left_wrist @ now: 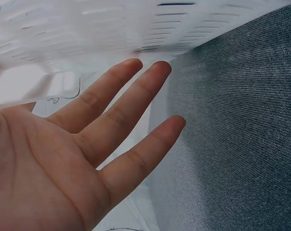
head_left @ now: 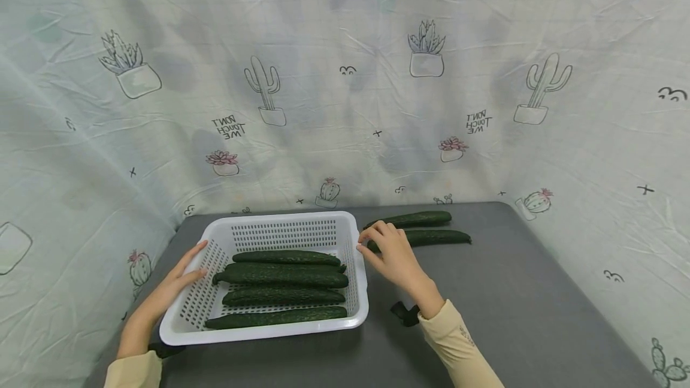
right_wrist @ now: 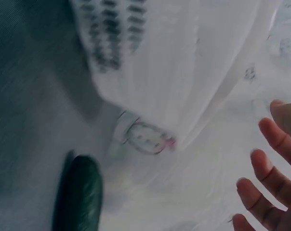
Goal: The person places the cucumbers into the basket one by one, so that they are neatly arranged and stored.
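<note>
A white perforated plastic basket (head_left: 264, 335) sits on the grey table with several dark green cucumbers (head_left: 283, 277) lying lengthwise inside. At its left rim is my left hand (head_left: 171, 287), thumb and a finger reaching over the edge. The left wrist view shows the other fingers (left_wrist: 131, 115) straight and spread outside the basket wall. My right hand (head_left: 396, 254) hovers by the right rim, its fingers loosely bent with nothing between them. Partly behind it lie two cucumbers, a nearer one (head_left: 439, 237) and a farther one (head_left: 423, 218). One cucumber (right_wrist: 80, 192) also shows in the right wrist view.
A pale curtain (head_left: 345, 94) printed with cacti and potted plants surrounds the table (head_left: 517, 310) at the back and sides. Dark straps are at both wrists.
</note>
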### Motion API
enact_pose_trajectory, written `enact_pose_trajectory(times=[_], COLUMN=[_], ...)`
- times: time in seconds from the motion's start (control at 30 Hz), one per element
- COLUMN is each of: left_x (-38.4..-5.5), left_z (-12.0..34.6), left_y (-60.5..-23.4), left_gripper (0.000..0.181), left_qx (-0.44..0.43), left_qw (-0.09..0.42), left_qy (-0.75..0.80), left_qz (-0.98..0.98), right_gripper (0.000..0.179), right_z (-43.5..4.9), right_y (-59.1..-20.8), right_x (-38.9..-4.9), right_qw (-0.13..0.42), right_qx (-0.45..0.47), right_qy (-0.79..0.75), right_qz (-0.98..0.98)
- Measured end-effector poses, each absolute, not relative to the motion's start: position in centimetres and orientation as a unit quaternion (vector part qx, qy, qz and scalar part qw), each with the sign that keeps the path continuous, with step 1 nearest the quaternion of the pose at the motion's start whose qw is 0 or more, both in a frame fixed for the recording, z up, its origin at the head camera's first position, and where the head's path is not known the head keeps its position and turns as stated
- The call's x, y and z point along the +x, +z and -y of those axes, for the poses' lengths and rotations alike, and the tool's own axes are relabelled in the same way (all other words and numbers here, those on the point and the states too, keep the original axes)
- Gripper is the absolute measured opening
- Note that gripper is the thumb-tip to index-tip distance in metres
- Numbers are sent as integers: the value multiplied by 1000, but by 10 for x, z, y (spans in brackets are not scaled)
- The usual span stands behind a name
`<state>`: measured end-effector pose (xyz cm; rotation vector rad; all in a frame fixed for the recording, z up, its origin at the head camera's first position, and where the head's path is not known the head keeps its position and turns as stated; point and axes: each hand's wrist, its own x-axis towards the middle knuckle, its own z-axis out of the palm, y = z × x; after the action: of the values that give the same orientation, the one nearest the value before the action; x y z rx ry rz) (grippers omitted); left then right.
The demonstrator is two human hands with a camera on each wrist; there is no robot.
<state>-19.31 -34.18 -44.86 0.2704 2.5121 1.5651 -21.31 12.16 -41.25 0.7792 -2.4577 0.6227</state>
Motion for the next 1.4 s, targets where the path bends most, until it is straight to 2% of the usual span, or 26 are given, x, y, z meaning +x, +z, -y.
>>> enact_pose_trajectory(times=[0.27, 0.57, 0.93, 1.4], left_x=[-192, -192, -191, -190], left_z=[342, 341, 341, 339], left_y=[-449, -450, -451, -450], left_gripper=[66, 67, 67, 67], left_qx=[88, 83, 80, 81], left_qw=[85, 86, 80, 75], left_qy=[525, 524, 523, 524], left_qz=[-842, -844, -845, -845], right_gripper=[18, 26, 50, 69], right_z=[-151, -186, -216, -228], right_y=[-432, -460, -486, -485], right_x=[-234, -260, -281, -292], right_qw=[248, 204, 162, 15], right_qx=[258, 200, 145, 139], right_qy=[223, 214, 193, 165], right_qz=[907, 934, 957, 976])
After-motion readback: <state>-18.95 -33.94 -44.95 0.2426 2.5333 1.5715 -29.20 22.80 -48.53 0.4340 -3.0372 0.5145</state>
